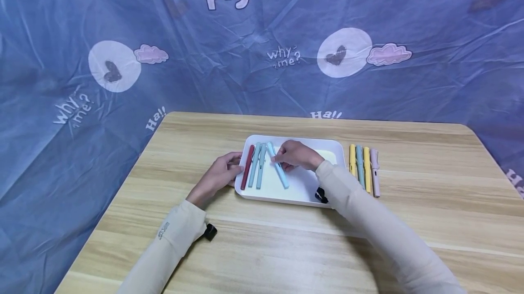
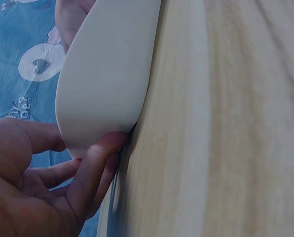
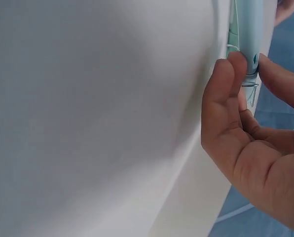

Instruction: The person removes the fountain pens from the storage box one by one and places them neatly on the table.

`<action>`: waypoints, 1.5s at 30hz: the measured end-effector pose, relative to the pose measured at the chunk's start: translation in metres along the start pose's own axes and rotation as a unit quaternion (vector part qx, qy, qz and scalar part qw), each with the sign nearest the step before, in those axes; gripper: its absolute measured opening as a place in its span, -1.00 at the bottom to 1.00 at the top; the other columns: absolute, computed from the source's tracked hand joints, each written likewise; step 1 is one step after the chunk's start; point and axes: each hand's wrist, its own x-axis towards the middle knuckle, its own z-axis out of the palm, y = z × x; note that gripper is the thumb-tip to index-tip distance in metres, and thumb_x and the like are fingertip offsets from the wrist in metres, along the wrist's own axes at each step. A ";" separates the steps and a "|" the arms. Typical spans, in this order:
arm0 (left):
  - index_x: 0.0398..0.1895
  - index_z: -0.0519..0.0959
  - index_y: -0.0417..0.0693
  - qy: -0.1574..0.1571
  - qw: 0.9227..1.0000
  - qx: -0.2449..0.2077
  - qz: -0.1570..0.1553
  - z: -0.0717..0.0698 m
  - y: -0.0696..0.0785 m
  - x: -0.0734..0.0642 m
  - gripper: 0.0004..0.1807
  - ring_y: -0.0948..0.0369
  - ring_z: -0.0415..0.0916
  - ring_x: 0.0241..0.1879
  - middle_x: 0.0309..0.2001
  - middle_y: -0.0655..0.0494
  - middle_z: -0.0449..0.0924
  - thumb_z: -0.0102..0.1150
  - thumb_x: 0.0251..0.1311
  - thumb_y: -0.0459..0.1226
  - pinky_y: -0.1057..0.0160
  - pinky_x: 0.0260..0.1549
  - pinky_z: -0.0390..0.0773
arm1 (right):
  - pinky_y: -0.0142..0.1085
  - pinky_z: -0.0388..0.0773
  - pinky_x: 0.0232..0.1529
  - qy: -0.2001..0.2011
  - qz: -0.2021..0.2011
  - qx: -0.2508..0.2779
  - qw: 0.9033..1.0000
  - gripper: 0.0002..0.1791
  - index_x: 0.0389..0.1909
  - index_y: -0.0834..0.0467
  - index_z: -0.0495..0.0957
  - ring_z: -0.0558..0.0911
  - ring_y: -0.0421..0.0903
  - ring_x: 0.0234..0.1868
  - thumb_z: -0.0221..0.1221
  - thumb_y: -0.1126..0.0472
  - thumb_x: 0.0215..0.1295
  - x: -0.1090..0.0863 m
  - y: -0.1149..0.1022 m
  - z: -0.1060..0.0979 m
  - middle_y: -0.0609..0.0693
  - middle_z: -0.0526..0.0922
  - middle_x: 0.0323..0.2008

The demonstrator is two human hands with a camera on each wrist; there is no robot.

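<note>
In the head view a white tray [image 1: 300,189] lies on the wooden table. My left hand [image 1: 221,171] grips its left edge, thumb at the rim; the left wrist view shows fingers [image 2: 90,170] bent against the tray's outer wall [image 2: 105,74]. Over the tray, my right hand [image 1: 299,154] pinches a light blue pen [image 1: 282,178], which slants with its top toward the left. The right wrist view has that pen [image 3: 250,34] between thumb and fingers. Left of it in the tray lie a dark red pen [image 1: 247,169] and two pale teal pens [image 1: 254,166], side by side.
Right of the tray, two yellow pens [image 1: 352,159], a teal pen [image 1: 360,166] and a lilac pen [image 1: 375,175] lie in a row, partly behind the right sleeve [image 1: 368,216]. A blue printed cloth [image 1: 245,80] hangs behind the table [image 1: 266,248].
</note>
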 end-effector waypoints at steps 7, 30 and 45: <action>0.54 0.29 -0.23 -0.002 1.000 -0.003 0.001 0.000 0.000 -0.001 -0.42 -0.03 0.61 0.13 0.34 -0.24 0.47 0.08 0.50 -0.41 0.17 -0.30 0.78 | -0.24 0.70 -0.22 0.003 -0.024 0.025 0.999 -0.78 -0.30 0.30 0.54 0.56 -0.12 -0.38 0.26 0.23 0.48 -0.010 -0.006 -0.010 0.06 0.58 -0.42; 0.54 0.28 -0.24 -0.010 1.000 -0.006 0.004 0.001 -0.004 -0.002 -0.42 -0.05 0.60 0.13 0.32 -0.27 0.47 0.07 0.51 -0.41 0.15 -0.31 0.78 | -0.22 0.73 -0.01 0.108 -0.055 0.125 0.985 -0.64 -0.03 0.40 0.55 0.64 -0.11 -0.27 0.33 0.16 0.42 -0.059 0.008 -0.055 0.04 0.69 -0.25; 0.54 0.29 -0.23 -0.012 1.000 -0.005 0.008 0.000 -0.003 0.000 -0.42 -0.02 0.61 0.11 0.31 -0.26 0.48 0.08 0.49 -0.39 0.16 -0.29 0.78 | -0.30 0.71 0.02 0.157 -0.034 0.143 0.977 -0.47 0.07 0.39 0.50 0.66 -0.21 -0.20 0.32 -0.01 0.44 -0.098 0.056 -0.088 0.02 0.64 -0.17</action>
